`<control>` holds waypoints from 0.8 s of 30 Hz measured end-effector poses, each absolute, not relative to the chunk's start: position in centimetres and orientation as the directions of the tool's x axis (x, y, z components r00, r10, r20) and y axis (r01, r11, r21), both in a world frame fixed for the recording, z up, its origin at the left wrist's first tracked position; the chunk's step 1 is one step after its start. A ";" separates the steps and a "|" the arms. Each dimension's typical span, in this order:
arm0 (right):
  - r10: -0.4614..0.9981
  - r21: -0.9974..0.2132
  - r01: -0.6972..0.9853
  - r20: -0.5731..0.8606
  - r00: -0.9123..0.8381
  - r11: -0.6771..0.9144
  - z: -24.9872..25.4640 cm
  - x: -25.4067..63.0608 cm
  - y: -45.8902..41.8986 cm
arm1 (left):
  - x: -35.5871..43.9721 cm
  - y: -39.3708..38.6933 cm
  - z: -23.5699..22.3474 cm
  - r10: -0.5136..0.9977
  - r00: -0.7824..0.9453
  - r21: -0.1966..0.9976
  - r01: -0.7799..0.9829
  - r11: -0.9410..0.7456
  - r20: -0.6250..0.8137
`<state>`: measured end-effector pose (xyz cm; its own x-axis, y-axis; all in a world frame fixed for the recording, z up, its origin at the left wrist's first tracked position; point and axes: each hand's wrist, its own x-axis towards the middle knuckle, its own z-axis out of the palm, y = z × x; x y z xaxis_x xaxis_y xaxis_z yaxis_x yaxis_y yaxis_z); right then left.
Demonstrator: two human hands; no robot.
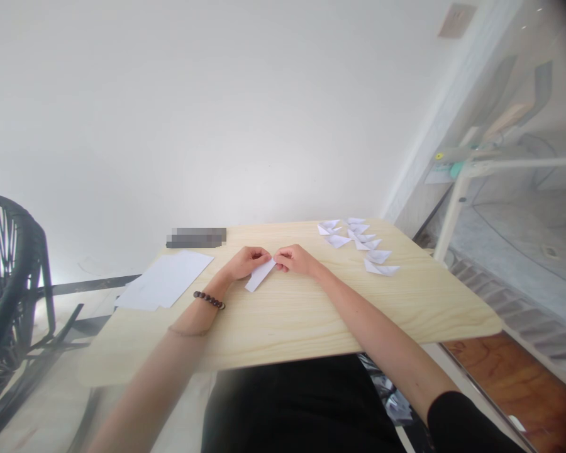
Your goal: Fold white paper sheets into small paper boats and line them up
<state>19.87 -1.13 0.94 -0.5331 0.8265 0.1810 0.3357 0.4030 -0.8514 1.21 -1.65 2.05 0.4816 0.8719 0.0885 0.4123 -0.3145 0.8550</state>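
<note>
Paper [259, 277] pinched at far end by fingers of left hand [246, 262] and right hand [296, 259]; folding seems underway; next crease calls for aligned edges.

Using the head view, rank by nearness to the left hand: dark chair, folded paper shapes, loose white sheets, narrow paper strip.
1. Narrow paper strip: at the fingers of the left hand.
2. Loose white sheets: left.
3. Folded paper shapes: right.
4. Dark chair: far left.

Sheets [165, 281] left — 1 strip [260, 275] between — boats [380, 269] right.
</note>
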 end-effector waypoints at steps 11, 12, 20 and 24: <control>0.818 -0.854 0.324 0.183 -0.545 0.407 0.9 19.9 -1.2 | 1.1 -1.5 1.9 0.865 0.493 0.853 0.408 -0.327 0.095; 0.814 -0.850 0.329 0.180 -0.553 0.412 0.9 19.9 -1.2 | 1.1 -1.4 1.8 0.864 0.495 0.851 0.409 -0.330 0.097; 0.813 -0.863 0.316 0.165 -0.558 0.393 1.0 20.0 -1.1 | 1.0 -1.3 1.6 0.860 0.501 0.841 0.419 -0.342 0.100; 0.820 -0.840 0.338 0.198 -0.537 0.424 0.5 19.8 -1.0 | 1.1 -1.3 1.6 0.856 0.503 0.837 0.411 -0.362 0.123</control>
<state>19.77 -1.03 0.51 -0.5365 0.8202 0.1984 0.3382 0.4244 -0.8400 1.11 -1.32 1.61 0.5028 0.8556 0.1231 0.4112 -0.3621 0.8365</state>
